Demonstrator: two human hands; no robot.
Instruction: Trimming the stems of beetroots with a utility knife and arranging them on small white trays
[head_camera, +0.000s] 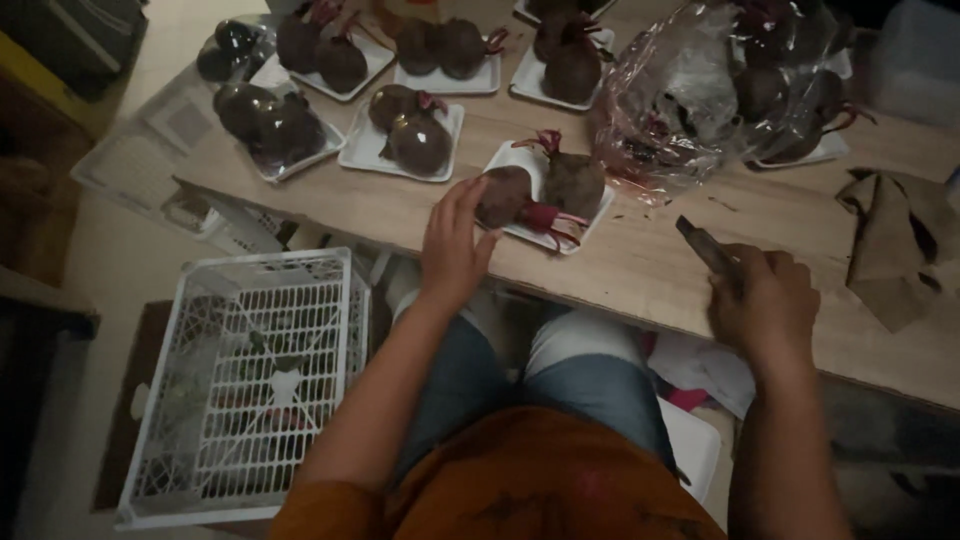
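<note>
I judge the beetroot (503, 195) firm, dense and fairly heavy for its size, its rounded skin possibly slick; cupping the bulb from the side looks safer than pulling the thin red stalks. It is dark maroon and lies on a white foam tray (590, 222) at the near edge of the wooden surface (640, 265). My left hand (455, 240) curls open-fingered against it. My right hand (765, 305) is closed around a small knife (705, 245).
</note>
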